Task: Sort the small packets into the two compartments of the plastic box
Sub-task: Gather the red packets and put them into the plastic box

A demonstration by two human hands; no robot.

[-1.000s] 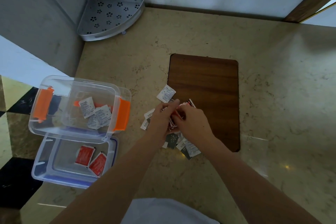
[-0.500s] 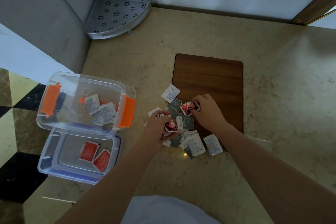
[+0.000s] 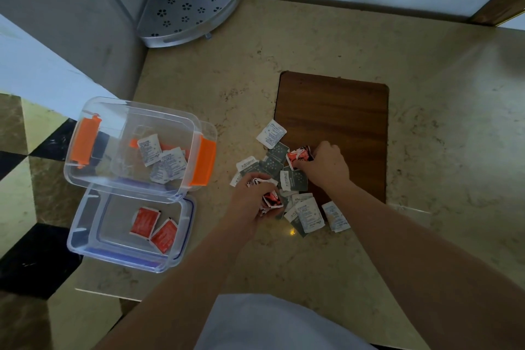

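A pile of small packets (image 3: 295,182), white, grey-green and red, lies on the stone counter at the near-left corner of a wooden board. My left hand (image 3: 252,199) is closed on a bunch of red packets (image 3: 271,198) at the pile's left side. At the pile's far side, my right hand (image 3: 326,165) pinches another red packet (image 3: 297,156). To the left stands the clear plastic box (image 3: 136,113) with orange latches, white packets (image 3: 163,160) lying inside. Its shallow second tray (image 3: 85,224) sits just in front, holding two red packets (image 3: 153,224).
The dark wooden board (image 3: 335,122) lies flat in the middle of the counter. A grey perforated corner shelf (image 3: 187,6) stands at the back left against the wall. The counter's left edge drops to a chequered floor (image 3: 25,179) beside the box.
My hands have drawn apart over the pile: the left now clutches red packets at the left, the right has taken a red packet at the far side. More packets lie uncovered.
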